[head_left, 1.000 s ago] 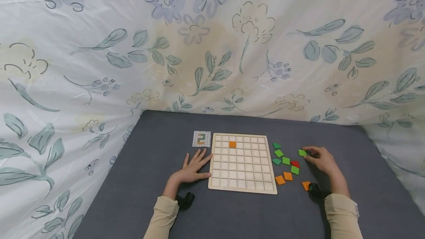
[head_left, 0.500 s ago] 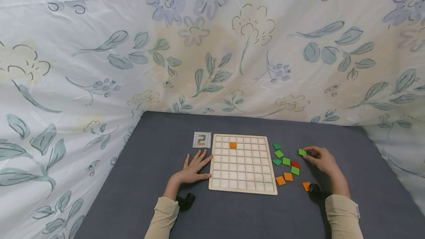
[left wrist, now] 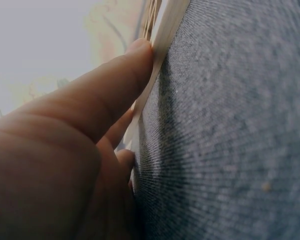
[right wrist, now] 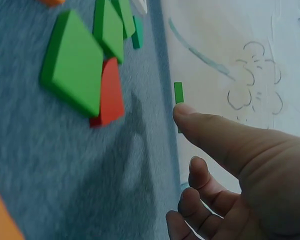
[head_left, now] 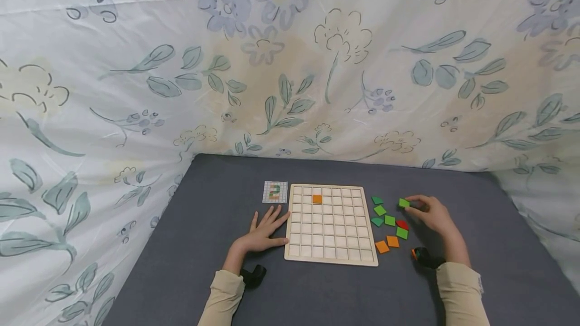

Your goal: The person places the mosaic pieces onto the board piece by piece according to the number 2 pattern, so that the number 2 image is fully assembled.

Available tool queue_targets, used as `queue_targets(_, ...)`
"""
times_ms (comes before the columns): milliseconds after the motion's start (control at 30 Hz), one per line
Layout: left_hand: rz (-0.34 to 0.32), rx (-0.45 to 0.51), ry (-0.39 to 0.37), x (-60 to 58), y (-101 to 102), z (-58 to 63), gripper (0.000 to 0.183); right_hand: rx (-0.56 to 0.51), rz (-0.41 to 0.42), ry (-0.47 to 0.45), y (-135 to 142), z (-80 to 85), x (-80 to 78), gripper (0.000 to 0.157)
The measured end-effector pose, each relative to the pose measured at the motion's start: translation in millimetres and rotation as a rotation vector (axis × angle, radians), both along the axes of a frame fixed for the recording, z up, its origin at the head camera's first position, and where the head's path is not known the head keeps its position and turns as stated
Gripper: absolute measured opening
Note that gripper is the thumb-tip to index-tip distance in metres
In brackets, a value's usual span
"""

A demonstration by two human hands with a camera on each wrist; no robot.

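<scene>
A light green square tile [head_left: 404, 204] is pinched between the thumb and index finger of my right hand [head_left: 432, 215]. In the right wrist view the tile [right wrist: 178, 92] shows edge-on past the thumb tip, raised over the cloth, with the other fingers loosely bent below. My left hand [head_left: 260, 231] lies with fingers spread beside the wooden grid board [head_left: 331, 262], its thumb and fingertips at the left edge. The left wrist view shows the thumb [left wrist: 125, 75] against the board's side [left wrist: 166, 35]. One orange tile [head_left: 317, 199] sits in a cell near the board's top.
Right of the board lie several loose tiles: green squares [head_left: 389, 221], darker green pieces [head_left: 377, 200], a red piece [head_left: 402, 225] and orange squares [head_left: 382, 247]. A small pattern card [head_left: 274, 192] lies left of the board. Floral fabric [head_left: 290, 64] hangs behind the dark tablecloth [head_left: 340, 296].
My right hand has lifted the light green tile and carried it slightly left, toward the board. The left hand keeps its place at the board's edge.
</scene>
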State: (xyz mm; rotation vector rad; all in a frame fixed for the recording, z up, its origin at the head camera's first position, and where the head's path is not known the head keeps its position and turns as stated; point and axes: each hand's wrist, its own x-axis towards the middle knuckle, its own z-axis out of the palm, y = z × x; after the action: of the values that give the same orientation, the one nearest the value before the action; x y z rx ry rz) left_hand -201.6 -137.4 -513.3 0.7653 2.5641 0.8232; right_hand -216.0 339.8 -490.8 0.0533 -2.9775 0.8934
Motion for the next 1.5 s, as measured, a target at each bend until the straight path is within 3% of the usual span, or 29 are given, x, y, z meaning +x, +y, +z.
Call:
queue_targets(533, -0.001, 0.009, -0.014, 1.5, 2, -0.8, 0.072, -0.047, 0.047, -0.03, -28, -0.4, -8.3, 0.038)
queue_targets(900, 0.002, 0.046, -0.011, 1.5, 0, -5.2, 0.073, -0.09, 0.092, -0.003, -49, -0.6, -17.3, 0.035)
queue_targets(1133, -0.015, 0.069, -0.003, 0.9, -1, -3.5, 0.074, -0.103, 0.08, 0.013, -64, -1.6, -23.1, 0.035)
queue_targets(1500, -0.009, 0.023, -0.006, 0.0, 0, 0.7, 0.072, -0.104, 0.126, 0.014, -84, 0.7, -27.4, 0.031)
